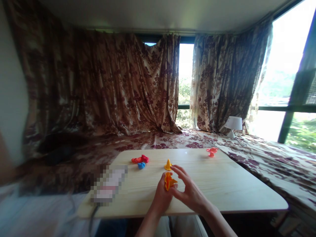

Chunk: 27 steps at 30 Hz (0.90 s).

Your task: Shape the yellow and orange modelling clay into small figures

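Observation:
My left hand is closed around an orange and yellow flower-shaped piece, which looks like soft modelling clay. Its ragged, petal-like edges stand up above the fingers. To the right of it, my right hand has thumb and fingers spread apart. The right thumb reaches close to the underside of the flower-shaped piece; whether it touches is unclear. Just beyond both hands a yellow cone-shaped piece with a wider base stands upright on the table, close to the right fingertips.
On the pale wooden table lie a red piece and a blue lump at the back left. A coral-pink piece sits at the back right. A blurred-out flat object with a cable is at the left. Behind stands a white lamp.

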Available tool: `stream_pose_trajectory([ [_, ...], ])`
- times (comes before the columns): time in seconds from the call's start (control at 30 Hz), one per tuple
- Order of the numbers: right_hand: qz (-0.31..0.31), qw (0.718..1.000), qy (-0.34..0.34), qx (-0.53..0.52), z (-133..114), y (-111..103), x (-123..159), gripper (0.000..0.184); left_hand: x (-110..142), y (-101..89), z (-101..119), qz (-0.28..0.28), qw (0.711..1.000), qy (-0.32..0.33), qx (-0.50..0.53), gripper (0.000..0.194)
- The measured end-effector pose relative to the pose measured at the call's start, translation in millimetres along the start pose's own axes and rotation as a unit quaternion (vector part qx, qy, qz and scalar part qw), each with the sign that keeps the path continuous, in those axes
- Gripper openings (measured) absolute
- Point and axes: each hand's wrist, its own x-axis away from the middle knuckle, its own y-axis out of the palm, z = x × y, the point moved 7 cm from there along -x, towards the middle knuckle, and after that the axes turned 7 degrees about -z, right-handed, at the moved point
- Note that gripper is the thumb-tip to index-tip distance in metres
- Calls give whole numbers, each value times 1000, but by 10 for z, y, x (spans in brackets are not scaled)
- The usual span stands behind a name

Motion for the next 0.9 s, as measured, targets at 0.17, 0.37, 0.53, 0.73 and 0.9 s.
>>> stream_pose_trajectory([
  [0.17,-40,999,-20,24,-141,98,-48,49,-2,32,93,1,1000,25,4,23],
  [0.37,-23,999,-25,10,-151,71,-97,31,-16,12,76,-6,999,29,-35,20],
  [0.53,-35,998,-34,27,-182,91,-103,21,-17,3,15,0,998,31,-49,14],
  [0.73,25,1000,-1,7,-12,-81,-37,29,-6,-69,-12,28,999,7,-28,13],
  [0.9,17,999,31,3,168,-96,49,15,-2,-68,-35,31,999,-13,5,20],
])
